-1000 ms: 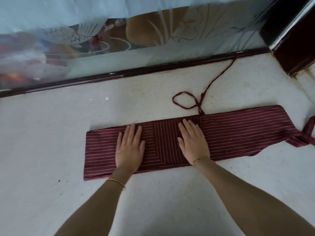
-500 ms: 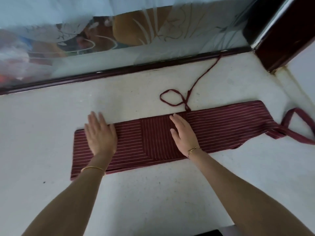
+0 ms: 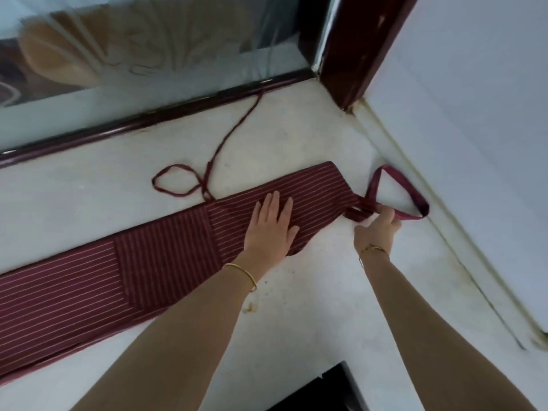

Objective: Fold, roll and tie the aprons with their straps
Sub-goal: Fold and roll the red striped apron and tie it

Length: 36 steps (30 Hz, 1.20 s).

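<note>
Maroon striped apron lies on the floor, folded into a long band. Both hands have moved from its middle to the narrow end: left hand presses flat, fingers straight; right hand pinches the neck loop just beyond its fingers. Folding appears done; rolling likely follows.

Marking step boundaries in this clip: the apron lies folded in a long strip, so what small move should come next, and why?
Probably lay the neck loop back over the striped apron's narrow end, so rolling can start there. The left hand presses that end flat, the right hand pinches the loop's base, and the loop lies off the strip beside the wall.
</note>
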Each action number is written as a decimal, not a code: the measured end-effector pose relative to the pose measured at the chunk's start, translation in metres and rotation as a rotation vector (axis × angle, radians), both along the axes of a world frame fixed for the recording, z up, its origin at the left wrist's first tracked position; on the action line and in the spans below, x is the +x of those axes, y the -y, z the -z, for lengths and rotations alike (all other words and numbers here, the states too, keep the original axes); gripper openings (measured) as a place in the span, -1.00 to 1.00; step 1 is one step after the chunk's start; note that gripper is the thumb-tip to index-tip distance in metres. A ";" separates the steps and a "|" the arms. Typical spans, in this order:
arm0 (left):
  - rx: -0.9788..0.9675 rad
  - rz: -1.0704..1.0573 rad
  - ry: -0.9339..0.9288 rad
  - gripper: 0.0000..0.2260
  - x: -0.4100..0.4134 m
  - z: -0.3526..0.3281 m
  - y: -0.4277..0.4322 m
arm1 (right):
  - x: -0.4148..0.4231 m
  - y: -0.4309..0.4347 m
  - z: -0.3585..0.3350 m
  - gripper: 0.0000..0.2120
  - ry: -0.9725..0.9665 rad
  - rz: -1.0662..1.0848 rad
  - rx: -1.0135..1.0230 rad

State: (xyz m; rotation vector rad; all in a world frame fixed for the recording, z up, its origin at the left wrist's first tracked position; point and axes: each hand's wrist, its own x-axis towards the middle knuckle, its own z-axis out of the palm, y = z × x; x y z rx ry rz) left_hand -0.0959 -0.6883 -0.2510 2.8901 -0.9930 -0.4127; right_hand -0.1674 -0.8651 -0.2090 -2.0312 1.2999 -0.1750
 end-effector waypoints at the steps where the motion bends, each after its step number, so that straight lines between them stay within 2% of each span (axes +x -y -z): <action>1: 0.033 0.017 0.012 -0.43 0.000 0.003 0.001 | 0.002 0.010 0.003 -0.40 -0.057 -0.064 -0.038; 3: 0.054 0.028 0.040 -0.41 -0.002 0.008 -0.002 | 0.012 0.026 0.008 -0.33 -0.222 -0.291 -0.159; 4: 0.051 0.026 0.054 -0.39 -0.003 0.009 -0.004 | 0.018 0.030 0.008 -0.36 -0.292 -0.409 -0.212; 9: 0.035 0.021 0.047 -0.34 -0.002 0.012 -0.003 | 0.049 0.053 0.000 -0.85 -0.482 -0.738 -0.542; 11: 0.028 0.022 0.042 -0.33 -0.001 0.013 -0.004 | 0.057 0.067 -0.006 -0.88 -0.601 -0.807 -0.632; 14: 0.015 0.013 0.053 -0.28 0.000 0.016 -0.002 | 0.069 0.085 -0.017 -0.81 -0.757 -0.814 -0.728; 19: 0.009 0.009 0.062 -0.28 0.000 0.017 -0.003 | 0.084 0.106 -0.035 -0.77 -0.874 -0.787 -0.769; 21: 0.025 0.016 0.046 -0.27 -0.001 0.017 -0.003 | 0.086 0.112 -0.043 -0.82 -0.907 -0.810 -0.721; 25: 0.042 -0.039 0.029 -0.31 0.000 0.006 0.004 | 0.085 0.117 -0.067 -0.83 -0.848 -0.772 -0.461; 28: -0.111 -0.101 0.062 -0.51 0.001 -0.019 0.033 | 0.085 0.111 -0.082 -0.81 -0.769 -0.746 -0.256; 31: -0.211 0.058 0.001 -0.45 0.001 -0.028 0.075 | 0.083 0.105 -0.087 -0.76 -0.730 -0.786 -0.111; 34: -0.075 0.131 -0.051 -0.32 0.005 -0.013 0.096 | 0.081 0.100 -0.091 -0.75 -0.668 -0.769 0.065; 36: 0.017 0.149 -0.058 -0.32 0.007 -0.008 0.098 | 0.080 0.096 -0.091 -0.73 -0.565 -0.734 0.209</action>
